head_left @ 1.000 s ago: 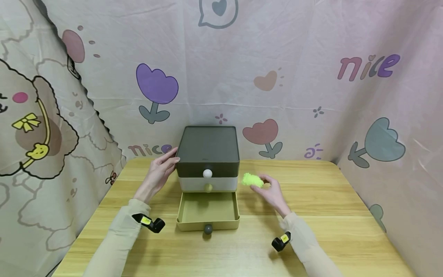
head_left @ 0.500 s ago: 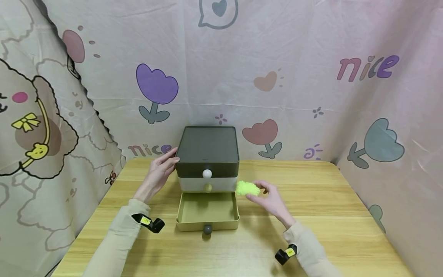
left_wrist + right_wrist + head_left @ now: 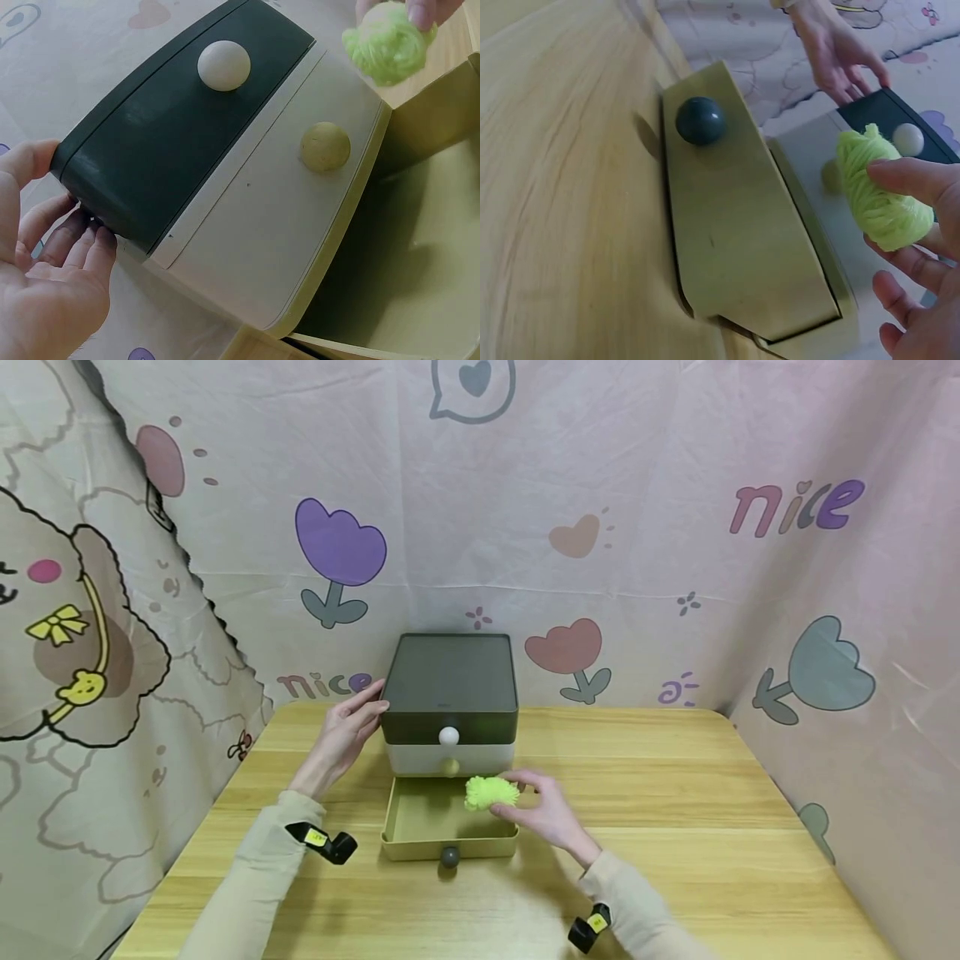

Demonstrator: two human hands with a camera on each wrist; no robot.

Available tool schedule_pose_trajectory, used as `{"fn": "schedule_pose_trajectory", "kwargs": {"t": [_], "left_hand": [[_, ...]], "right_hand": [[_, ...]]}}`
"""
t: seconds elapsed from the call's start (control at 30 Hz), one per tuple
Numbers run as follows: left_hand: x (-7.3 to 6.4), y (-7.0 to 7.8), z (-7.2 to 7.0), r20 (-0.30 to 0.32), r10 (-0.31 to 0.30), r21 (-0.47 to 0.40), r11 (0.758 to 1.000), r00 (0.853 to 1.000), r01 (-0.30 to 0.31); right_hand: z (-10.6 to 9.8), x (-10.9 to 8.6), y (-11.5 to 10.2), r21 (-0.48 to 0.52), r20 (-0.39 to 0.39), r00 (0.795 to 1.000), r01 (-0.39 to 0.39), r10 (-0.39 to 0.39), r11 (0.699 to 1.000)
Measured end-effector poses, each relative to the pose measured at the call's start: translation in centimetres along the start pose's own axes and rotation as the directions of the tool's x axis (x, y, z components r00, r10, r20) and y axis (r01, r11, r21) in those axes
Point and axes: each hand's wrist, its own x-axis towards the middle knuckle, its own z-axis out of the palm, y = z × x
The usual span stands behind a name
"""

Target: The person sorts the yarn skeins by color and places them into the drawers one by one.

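A small bundle of neon yellow-green yarn (image 3: 491, 793) is pinched between the thumb and fingers of my right hand (image 3: 546, 810). In the head view it is over the right part of the pulled-out bottom drawer (image 3: 427, 810), which is olive-yellow with a dark round knob (image 3: 450, 857). The drawer belongs to a stacked drawer box (image 3: 456, 672) with a dark green top and a white middle tier. Against the box's upper left side rests my left hand (image 3: 341, 743). The left wrist view shows that hand's thumb and fingertips (image 3: 101, 240) touching the dark tier near its corner.
The box stands on a wooden table (image 3: 660, 827). A white knob (image 3: 223, 66) marks the top tier and a yellowish knob (image 3: 325, 147) the middle one; both tiers are pushed in. A patterned cloth (image 3: 465, 527) hangs behind and at the sides.
My right hand has carried the yarn leftward and toward me, from beside the box to over the pulled-out drawer. The left hand and the box stay put.
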Motion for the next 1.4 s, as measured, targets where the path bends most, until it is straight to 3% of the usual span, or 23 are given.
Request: {"fn": "schedule_pose_trajectory", "kwargs": {"t": [0.4,0.93,1.2,1.4], "left_hand": [[0.0,-0.1,0.0,0.003,0.004,-0.007,1.0,1.0,-0.004],[0.1,-0.1,-0.1,0.005,0.011,-0.004,1.0,1.0,-0.011],[0.1,-0.2,0.0,0.005,0.011,-0.008,1.0,1.0,-0.011],[0.2,-0.2,-0.1,-0.001,0.007,-0.007,1.0,1.0,-0.007]], "right_hand": [[1.8,0.5,-0.2,-0.022,0.0,0.999,0.037,-0.037,0.999],[1.7,0.4,0.0,0.025,-0.072,0.995,0.064,-0.062,0.998],[1.8,-0.9,0.2,0.062,-0.167,0.985,0.061,-0.05,0.996],[2.2,-2.6,0.3,0.051,-0.266,0.959,0.115,-0.097,0.992]]}}
